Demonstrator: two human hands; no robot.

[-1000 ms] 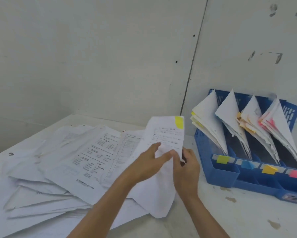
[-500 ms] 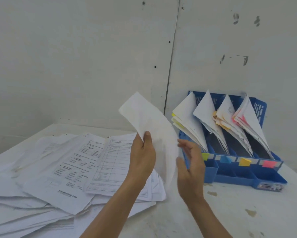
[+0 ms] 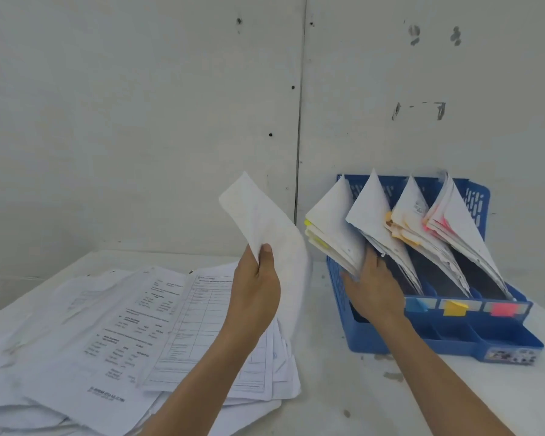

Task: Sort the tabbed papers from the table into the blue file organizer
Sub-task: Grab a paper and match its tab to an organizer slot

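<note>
The left hand (image 3: 258, 291) pinches a limp sheet (image 3: 264, 221). The right hand (image 3: 375, 291) is at the organizer's (image 3: 447, 341) left stack (image 3: 331, 234), its grip hidden. The floppy sheet could buckle and miss its slot.

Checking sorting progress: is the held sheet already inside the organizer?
No, the left hand holds the sheet up left of the blue file organizer.

Probably an office: printed forms (image 3: 123, 325) heaped beside a blue file organizer (image 3: 438, 345) (bare panel walls (image 3: 139, 121)).

A white panelled wall (image 3: 139, 121) with a vertical seam (image 3: 298, 136), small holes and scuffs stands behind a stained white table (image 3: 343, 388).
</note>
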